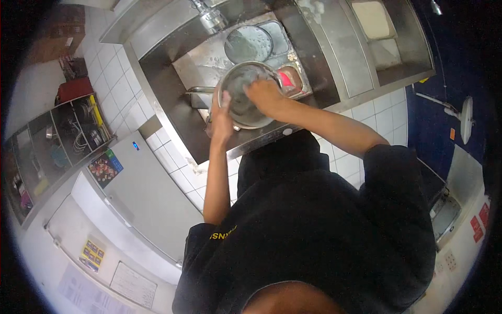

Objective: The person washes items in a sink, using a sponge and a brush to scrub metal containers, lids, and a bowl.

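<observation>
A round metal pot (238,78) is tilted in the steel sink (178,118), its inside turned up and wet-looking. My left hand (220,119) grips its left rim, thumb over the edge. Inside the pot, my right hand (264,97) is closed and slightly blurred against the inner wall; whatever its fingers hold is hidden. Beyond the pot lies a round, soapy lid-like disc (248,44), partly over a rectangular metal pan (274,36). To the right of the pot, a small container (294,78) holds something pink. Another metal pan (201,98) sits to the left.
A faucet (212,20) hangs over the sink's far side. Right of the sink, a steel counter (340,47) leads to a recess with pale rectangular containers (372,20). A grey fridge-like cabinet (151,188) and a shelf with utensils (57,141) stand at left.
</observation>
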Motion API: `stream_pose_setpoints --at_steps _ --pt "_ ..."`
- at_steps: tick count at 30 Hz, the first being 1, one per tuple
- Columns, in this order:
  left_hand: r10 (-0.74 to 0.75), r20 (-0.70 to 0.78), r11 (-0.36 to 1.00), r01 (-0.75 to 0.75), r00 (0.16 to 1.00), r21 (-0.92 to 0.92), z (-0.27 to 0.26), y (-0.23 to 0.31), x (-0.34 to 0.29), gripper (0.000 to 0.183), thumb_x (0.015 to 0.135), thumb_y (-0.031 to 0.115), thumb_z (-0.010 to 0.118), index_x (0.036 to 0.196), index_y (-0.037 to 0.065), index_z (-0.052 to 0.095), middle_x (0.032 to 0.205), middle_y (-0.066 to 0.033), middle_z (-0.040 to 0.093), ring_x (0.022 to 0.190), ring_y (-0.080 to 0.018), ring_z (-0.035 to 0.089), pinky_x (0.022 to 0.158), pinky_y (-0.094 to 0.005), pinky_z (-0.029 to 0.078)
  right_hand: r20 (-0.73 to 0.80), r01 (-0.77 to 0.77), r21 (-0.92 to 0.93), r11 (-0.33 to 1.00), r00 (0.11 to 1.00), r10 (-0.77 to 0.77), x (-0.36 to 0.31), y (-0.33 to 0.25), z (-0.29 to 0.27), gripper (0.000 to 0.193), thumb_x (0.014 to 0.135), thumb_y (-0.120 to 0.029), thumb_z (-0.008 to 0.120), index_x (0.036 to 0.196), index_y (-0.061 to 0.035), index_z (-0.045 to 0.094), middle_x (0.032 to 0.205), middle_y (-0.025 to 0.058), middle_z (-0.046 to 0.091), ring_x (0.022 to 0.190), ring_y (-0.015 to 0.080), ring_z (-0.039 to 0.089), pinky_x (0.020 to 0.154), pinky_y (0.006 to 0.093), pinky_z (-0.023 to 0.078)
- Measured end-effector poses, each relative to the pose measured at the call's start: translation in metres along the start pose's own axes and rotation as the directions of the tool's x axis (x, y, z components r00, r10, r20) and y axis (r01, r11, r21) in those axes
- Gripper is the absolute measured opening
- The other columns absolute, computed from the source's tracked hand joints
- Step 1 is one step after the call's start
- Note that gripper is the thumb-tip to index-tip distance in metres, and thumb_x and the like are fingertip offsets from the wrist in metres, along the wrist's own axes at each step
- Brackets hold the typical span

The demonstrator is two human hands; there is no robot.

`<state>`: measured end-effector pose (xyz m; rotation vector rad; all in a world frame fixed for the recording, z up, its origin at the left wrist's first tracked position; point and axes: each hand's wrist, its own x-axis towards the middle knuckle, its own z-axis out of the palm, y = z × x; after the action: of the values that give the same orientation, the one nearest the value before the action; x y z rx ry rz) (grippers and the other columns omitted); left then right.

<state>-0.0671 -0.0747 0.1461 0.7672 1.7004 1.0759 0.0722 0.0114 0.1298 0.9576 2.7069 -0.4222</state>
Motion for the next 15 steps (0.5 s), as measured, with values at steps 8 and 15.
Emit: stream_pose_setpoints --at_steps 8,15 --pt "-0.147 0.052 0.895 0.155 0.988 -0.419 0.016 0.027 -0.013 0.056 0.102 0.043 0.042 0.137 -0.001 0.042 0.133 -0.0163 0.050 0.121 -0.0234 0.049 0.106 -0.0381 0.036 -0.324 0.187 0.853 0.488 0.921 0.214 0.017 -0.007 -0.019 0.032 0.082 -0.008 0.059 0.112 0.0004 0.056 0.092 0.0216 0.064 0.084 0.0377 0.064 0.073 0.0475 0.050" --pt "-0.236 0.009 0.900 0.222 0.972 -0.376 -0.001 0.019 -0.042 0.069 0.098 0.052 0.044 0.145 0.003 0.033 0.139 -0.0183 0.045 0.127 -0.0303 0.046 0.105 -0.0427 0.038 -0.045 0.288 -0.058 0.956 0.956 -0.291 -0.037 -0.001 -0.018 0.022 0.081 -0.021 0.062 0.098 -0.0075 0.067 0.102 0.0132 0.066 0.107 0.0303 0.058 0.085 0.0449 0.045"
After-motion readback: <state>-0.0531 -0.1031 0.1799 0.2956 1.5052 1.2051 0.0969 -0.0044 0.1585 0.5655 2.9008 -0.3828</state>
